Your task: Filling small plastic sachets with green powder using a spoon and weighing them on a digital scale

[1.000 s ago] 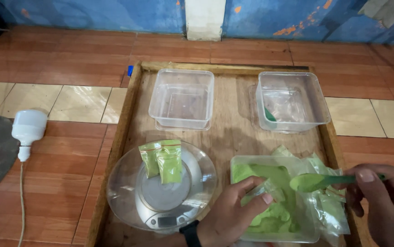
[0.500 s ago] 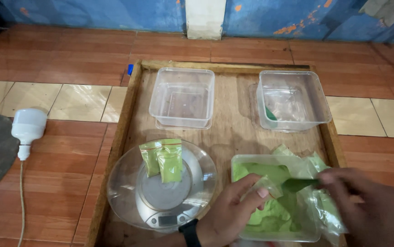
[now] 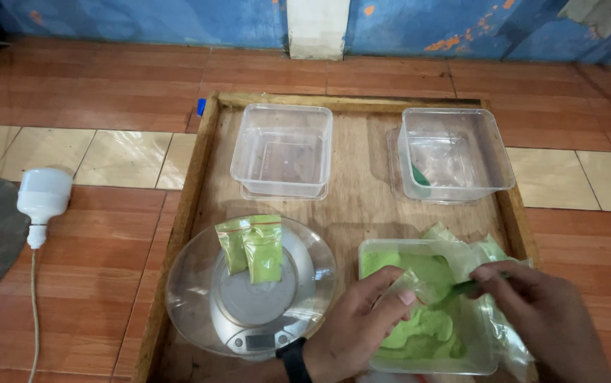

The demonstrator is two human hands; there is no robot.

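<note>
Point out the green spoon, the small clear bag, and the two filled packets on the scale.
green spoon (image 3: pixel 463 287), head view, handle.
small clear bag (image 3: pixel 413 284), head view, mouth.
filled packets (image 3: pixel 263 252), head view, right packet's middle.

Wooden tray (image 3: pixel 190 206) on tiled floor (image 3: pixel 107 106), 3 clear tubs, kitchen scale (image 3: pixel 252 319)

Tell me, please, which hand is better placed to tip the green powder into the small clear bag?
Probably the right hand: it holds the green spoon, whose tip sits at the mouth of the small bag. The left hand pinches that bag above the powder tub.
</note>
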